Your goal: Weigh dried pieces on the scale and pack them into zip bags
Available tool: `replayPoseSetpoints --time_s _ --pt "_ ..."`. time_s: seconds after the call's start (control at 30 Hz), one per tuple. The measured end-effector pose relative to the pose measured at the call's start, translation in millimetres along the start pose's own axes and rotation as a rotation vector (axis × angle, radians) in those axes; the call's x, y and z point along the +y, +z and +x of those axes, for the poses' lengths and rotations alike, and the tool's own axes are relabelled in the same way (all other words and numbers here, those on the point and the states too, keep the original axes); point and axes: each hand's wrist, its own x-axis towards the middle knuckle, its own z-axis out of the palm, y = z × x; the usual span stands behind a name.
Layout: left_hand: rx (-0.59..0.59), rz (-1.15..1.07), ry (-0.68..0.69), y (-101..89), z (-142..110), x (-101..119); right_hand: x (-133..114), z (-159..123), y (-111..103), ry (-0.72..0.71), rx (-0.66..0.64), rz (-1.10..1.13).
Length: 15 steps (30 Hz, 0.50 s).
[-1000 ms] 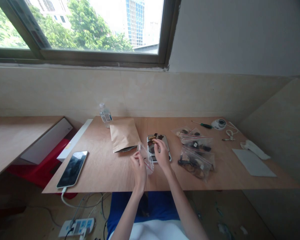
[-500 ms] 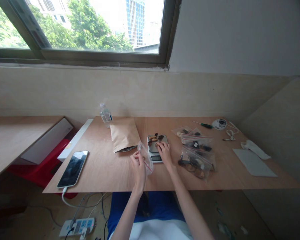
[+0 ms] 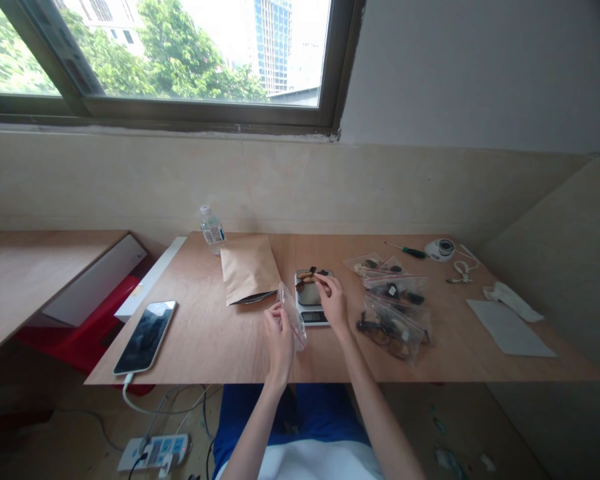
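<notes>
My left hand point(image 3: 280, 340) is closed on the edge of a clear zip bag point(image 3: 297, 328) with a red seal line, held upright just left of a small kitchen scale point(image 3: 310, 298). Brown and dark dried pieces point(image 3: 306, 277) lie on the far part of the scale's metal plate. Over the plate's right side, my right hand point(image 3: 334, 300) has its thumb and fingers pinched at a dark dried piece point(image 3: 322, 272). The scale's display faces me; its reading is too small to make out.
A brown paper pouch point(image 3: 250, 270) and a plastic bottle point(image 3: 213, 230) stand at left, near a charging phone point(image 3: 146, 338). To the right lie several filled zip bags point(image 3: 393, 327), a screwdriver point(image 3: 413, 253), a white dome camera point(image 3: 439, 249) and a white sheet point(image 3: 510, 330).
My right hand has lifted slightly and its fingers have drawn into a pinch at the far dark pieces. The near part of the plate now shows bare. My left hand still holds the bag.
</notes>
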Motion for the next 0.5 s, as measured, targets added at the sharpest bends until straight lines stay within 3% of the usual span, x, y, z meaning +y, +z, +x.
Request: replayPoseSetpoints --time_s 0.1,0.2,0.33,0.5 --pt "-0.024 -0.045 -0.015 2.9 0 -2 -44 -8 -1 0.200 -0.167 0.311" --pt "-0.047 -0.074 -0.042 4.4 -1 -1 -72 -18 -1 0.369 -0.325 0.500" --pt "-0.020 -0.043 -0.046 3.0 -2 2 -73 -27 1 0.490 -0.397 0.480" --pt "-0.005 0.013 -0.006 2.0 -3 0 -65 -30 7 0.418 -0.415 0.245"
